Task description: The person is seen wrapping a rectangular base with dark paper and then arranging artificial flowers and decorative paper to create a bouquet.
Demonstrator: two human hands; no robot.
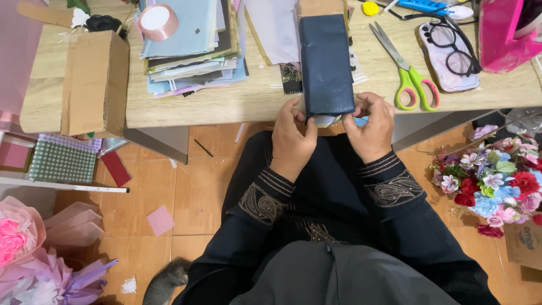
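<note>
Both hands, left hand (291, 141) and right hand (370, 127), pinch the near end of the dark blue wrapped box (326, 62) at the table edge (226, 107), centre frame, fingertips clenched on its folded paper flap. Upper left, an open cardboard box (93, 85) lies tipped, contents hidden; the flower bouquet (497, 181) is cut off at right.

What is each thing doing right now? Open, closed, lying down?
dark blue wrapped box: lying flat, near end over the table edge
left hand: pinching the box's near end
right hand: pinching the box's near end
scissors: nearly closed, lying flat
glasses: folded, on a phone
cardboard box: on its side
</note>
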